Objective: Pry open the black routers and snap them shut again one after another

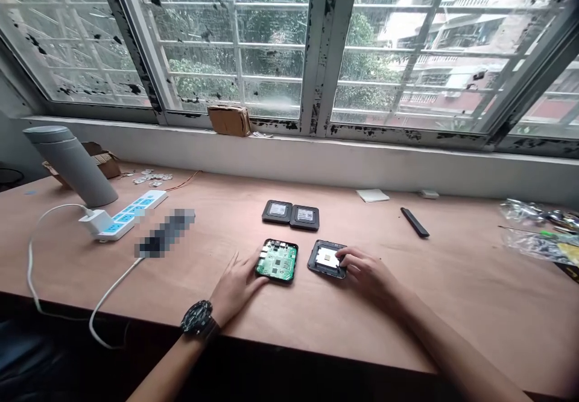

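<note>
My left hand rests on the table with its fingers apart, its thumb and fingertips touching the left side of a shallow black case. In that case lies a green circuit board, component side up. Just right of it, a black case cover lies flat, with a silvery metal plate on its inner face. My right hand has its fingers closed at the cover's right edge; the fingertips are partly hidden. Behind these, two closed black cases with white labels sit side by side.
At the left stand a grey tumbler, a white power strip and a blurred-out dark object on a white cable. A black bar-shaped object and plastic bags lie right. A cardboard box sits on the sill.
</note>
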Demonstrator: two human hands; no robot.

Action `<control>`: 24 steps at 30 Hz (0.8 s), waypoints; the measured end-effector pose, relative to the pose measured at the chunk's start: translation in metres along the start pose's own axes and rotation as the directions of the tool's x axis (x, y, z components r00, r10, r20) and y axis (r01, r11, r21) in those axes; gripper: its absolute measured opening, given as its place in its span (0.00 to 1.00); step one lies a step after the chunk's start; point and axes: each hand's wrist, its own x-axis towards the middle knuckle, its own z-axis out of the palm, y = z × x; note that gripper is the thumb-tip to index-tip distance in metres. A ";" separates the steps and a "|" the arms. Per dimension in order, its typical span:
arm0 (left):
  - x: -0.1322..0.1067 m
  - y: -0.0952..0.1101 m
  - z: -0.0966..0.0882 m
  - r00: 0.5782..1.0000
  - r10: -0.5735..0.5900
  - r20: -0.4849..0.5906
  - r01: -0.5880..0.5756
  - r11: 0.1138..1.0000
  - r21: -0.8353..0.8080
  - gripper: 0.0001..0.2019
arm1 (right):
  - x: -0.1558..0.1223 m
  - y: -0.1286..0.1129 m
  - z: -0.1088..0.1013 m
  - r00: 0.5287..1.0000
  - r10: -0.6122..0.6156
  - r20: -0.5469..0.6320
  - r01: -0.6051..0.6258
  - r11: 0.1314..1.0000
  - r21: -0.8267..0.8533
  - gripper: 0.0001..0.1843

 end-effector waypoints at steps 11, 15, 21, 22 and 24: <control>-0.010 -0.013 -0.008 0.994 0.035 0.099 -0.055 0.978 0.201 0.39 | -0.004 -0.002 0.004 0.993 0.088 0.077 -0.104 0.967 0.234 0.13; -0.012 -0.024 -0.010 0.984 0.022 0.175 -0.066 0.966 0.250 0.40 | -0.007 0.001 -0.002 0.967 0.253 0.031 -0.250 0.919 0.303 0.13; -0.012 -0.024 -0.008 0.985 0.024 0.172 -0.072 0.958 0.277 0.39 | -0.015 0.011 -0.006 0.917 0.357 0.178 -0.396 0.870 0.295 0.50; -0.012 -0.023 -0.007 0.984 0.021 0.177 -0.071 0.957 0.280 0.39 | -0.016 0.012 -0.006 0.915 0.350 0.202 -0.394 0.883 0.256 0.55; -0.013 -0.023 -0.006 0.983 0.015 0.185 -0.068 0.956 0.284 0.39 | -0.018 0.015 -0.004 0.911 0.336 0.239 -0.382 0.906 0.183 0.64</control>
